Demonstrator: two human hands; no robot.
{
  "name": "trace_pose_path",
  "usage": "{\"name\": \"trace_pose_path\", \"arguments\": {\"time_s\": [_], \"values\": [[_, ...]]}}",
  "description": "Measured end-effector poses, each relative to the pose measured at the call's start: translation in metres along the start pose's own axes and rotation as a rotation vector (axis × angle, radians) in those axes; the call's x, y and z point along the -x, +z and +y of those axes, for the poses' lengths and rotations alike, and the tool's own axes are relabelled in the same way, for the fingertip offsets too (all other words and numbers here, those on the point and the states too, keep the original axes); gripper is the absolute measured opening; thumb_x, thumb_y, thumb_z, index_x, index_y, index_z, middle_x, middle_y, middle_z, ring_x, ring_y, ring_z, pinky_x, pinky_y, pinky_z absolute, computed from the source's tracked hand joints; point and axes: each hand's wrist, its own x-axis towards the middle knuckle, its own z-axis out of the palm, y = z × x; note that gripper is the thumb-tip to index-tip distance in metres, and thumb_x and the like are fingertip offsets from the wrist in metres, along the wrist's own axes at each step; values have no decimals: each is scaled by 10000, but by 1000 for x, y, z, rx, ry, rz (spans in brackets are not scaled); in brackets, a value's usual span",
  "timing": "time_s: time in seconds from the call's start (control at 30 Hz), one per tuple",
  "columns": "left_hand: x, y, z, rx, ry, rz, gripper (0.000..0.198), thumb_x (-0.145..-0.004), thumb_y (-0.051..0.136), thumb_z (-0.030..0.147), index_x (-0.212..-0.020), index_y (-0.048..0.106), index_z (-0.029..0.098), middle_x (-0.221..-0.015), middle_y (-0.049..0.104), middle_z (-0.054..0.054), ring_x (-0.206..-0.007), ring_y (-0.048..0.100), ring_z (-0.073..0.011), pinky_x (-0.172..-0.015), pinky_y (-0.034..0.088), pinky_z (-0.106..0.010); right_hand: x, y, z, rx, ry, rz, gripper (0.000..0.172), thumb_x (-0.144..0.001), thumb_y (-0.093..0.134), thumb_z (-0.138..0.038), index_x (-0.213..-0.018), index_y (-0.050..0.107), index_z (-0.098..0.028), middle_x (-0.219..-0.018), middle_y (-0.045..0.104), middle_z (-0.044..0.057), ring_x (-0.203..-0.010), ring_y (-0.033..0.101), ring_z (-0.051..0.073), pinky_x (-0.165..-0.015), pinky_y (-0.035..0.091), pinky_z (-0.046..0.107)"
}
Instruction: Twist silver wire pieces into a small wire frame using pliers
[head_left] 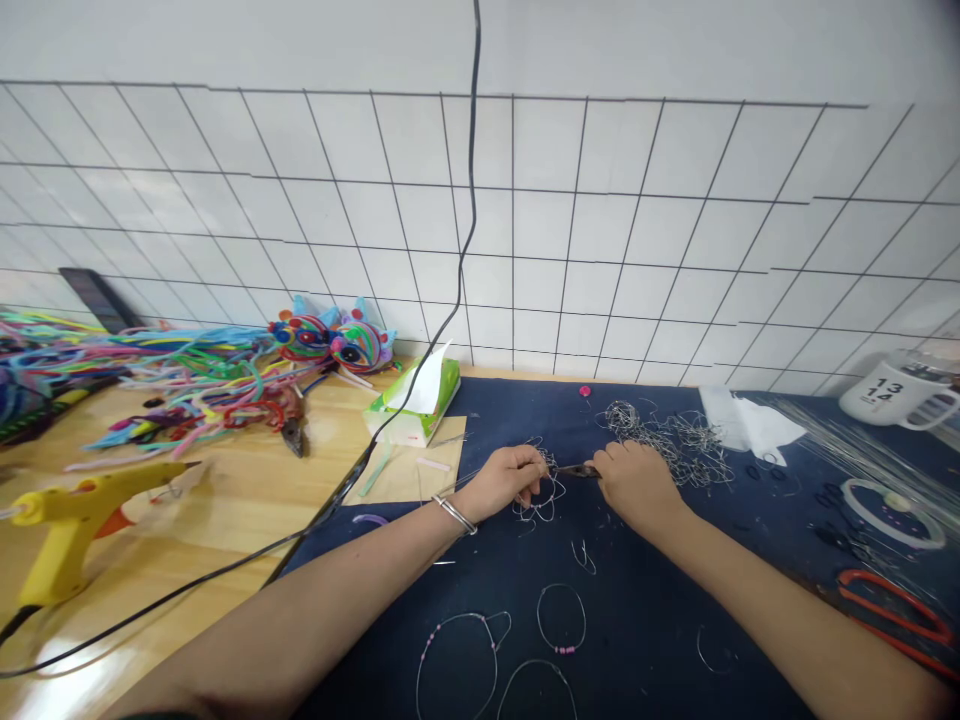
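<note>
My left hand [508,480], a silver bangle on its wrist, is closed in a pinch on a small bent wire piece [541,500] resting on the dark blue mat [645,620]. My right hand [634,483] is closed round small dark pliers [577,470], whose tip meets the wire between the two hands. Just beyond the right hand lies a tangled pile of silver wire [675,440].
Wire loops with pink beads [561,618] lie near the front. A yellow glue gun [71,520] stands on the wooden table at left, with coloured pipe cleaners [202,385], a tissue pack [416,400], a black cable [360,465]. A white mug [892,392] and red scissors [892,610] are at right.
</note>
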Motion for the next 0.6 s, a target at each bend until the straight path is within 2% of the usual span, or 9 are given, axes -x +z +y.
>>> {"name": "trace_pose_path", "arguments": {"time_s": [0.33, 0.6], "values": [[-1, -1, -1, -33, 38, -3, 213, -777, 439, 325, -769, 541, 137, -555, 490, 27, -418, 473, -56, -417, 386, -157, 0, 4, 1, 40, -27, 108, 322, -874, 321, -262, -660, 540, -163, -638, 501, 52, -664, 383, 148, -610, 179, 288], [-1, 1, -5, -85, 52, 11, 193, -780, 434, 314, -765, 531, 147, -555, 505, 27, -413, 476, -61, -406, 375, -159, 0, 6, -1, 49, -13, 111, 326, -873, 320, -260, -658, 543, -158, -643, 501, 54, -660, 379, 146, -602, 173, 283]]}}
